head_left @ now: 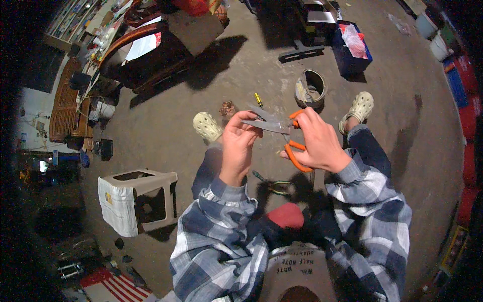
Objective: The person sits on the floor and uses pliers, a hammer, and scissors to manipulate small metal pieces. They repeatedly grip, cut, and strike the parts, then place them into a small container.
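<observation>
My right hand grips the orange-handled scissors, their two metal blades spread apart and pointing left. My left hand has fingers closed at the blades, around something small and dark that I cannot make out. Beyond my hands, a yellow-handled screwdriver and a small brown bundle lie on the concrete floor. Below my hands, green-handled pliers lie in shadow between my legs.
A round container stands beyond my right hand, with a blue box and dark metal bar behind. A beige plastic stool is at left. Wooden furniture fills the upper left; red bins line the right edge.
</observation>
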{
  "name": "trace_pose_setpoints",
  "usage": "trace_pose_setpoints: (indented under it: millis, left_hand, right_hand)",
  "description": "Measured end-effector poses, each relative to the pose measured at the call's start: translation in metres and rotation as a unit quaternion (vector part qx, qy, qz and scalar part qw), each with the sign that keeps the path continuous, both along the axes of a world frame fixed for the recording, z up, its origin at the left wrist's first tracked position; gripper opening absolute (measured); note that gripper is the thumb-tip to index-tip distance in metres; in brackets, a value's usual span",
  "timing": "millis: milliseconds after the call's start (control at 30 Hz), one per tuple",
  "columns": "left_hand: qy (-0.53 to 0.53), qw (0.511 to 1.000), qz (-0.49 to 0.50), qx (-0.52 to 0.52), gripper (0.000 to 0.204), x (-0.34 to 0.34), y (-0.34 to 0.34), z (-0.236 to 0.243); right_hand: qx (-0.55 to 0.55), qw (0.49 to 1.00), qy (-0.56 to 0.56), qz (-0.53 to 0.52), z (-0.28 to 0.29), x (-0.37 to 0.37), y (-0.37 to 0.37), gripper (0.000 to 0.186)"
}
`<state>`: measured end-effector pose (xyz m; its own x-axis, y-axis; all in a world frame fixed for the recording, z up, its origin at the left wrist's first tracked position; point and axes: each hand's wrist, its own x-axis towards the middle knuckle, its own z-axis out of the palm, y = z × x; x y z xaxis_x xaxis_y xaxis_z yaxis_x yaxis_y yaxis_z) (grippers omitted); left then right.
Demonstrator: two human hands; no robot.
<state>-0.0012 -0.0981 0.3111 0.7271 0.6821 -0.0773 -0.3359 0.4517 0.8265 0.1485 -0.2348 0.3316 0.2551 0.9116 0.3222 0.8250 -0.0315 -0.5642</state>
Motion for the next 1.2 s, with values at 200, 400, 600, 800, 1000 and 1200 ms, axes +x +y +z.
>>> trace_pose_setpoints:
  millis: [200, 400, 600, 800, 1000, 1200]
  left_hand:
    - [0.073, 0.996, 0.025, 0.053, 0.021, 0.004, -0.003, 0.001]
    - [0.053, 0.997, 0.013, 0.049, 0.021, 0.003, 0.000, -0.005]
    - [0.061, 0.998, 0.003, 0.030, 0.022, 0.001, 0.000, -0.002]
    - [0.044, 0.998, -0.036, -0.029, 0.021, 0.001, 0.002, -0.001]
    - [0.069, 0.996, -0.047, -0.034, 0.022, -0.002, 0.007, -0.010]
    - [0.085, 0.995, -0.050, -0.008, 0.022, -0.007, 0.014, -0.024]
  right_hand:
    - [0.003, 1.000, 0.009, 0.006, -0.008, 0.002, -0.002, 0.060]
    - [-0.001, 1.000, 0.022, 0.021, -0.012, 0.001, -0.002, 0.058]
    - [-0.013, 1.000, 0.004, 0.018, -0.018, -0.001, -0.002, 0.053]
    - [-0.017, 1.000, 0.015, 0.020, -0.022, -0.004, -0.003, 0.050]
    - [-0.047, 0.999, 0.022, 0.012, -0.037, -0.009, -0.002, 0.049]
    - [-0.082, 0.996, 0.032, 0.002, -0.033, -0.011, -0.001, 0.051]
